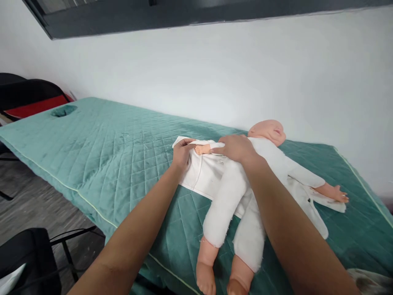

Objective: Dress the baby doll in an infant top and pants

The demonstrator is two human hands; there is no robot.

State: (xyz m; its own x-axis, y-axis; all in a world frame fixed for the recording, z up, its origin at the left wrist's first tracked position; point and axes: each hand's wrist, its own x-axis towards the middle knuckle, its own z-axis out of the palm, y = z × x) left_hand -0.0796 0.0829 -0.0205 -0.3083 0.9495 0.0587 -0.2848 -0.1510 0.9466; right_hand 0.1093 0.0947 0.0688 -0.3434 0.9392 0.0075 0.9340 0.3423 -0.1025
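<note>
A baby doll (225, 196) with a white cloth body and pink plastic head, hands and feet lies on its back, its feet pointing toward me. A white baby garment (204, 174) is spread open beneath it. My left hand (182, 152) is closed on the edge of the garment's sleeve, beside the doll's small hand (201, 149). Around the doll's forearm on that same side, my right hand (238, 147) is closed. On the far right, the doll's other hand (336, 193) rests over the garment's other sleeve.
Green quilted cover (119, 159) lies over a long padded table against a white wall (172, 73). The table has a round hole (64, 110) at its far left end. A black and red chair (37, 96) and a black seat (29, 262) stand at the left.
</note>
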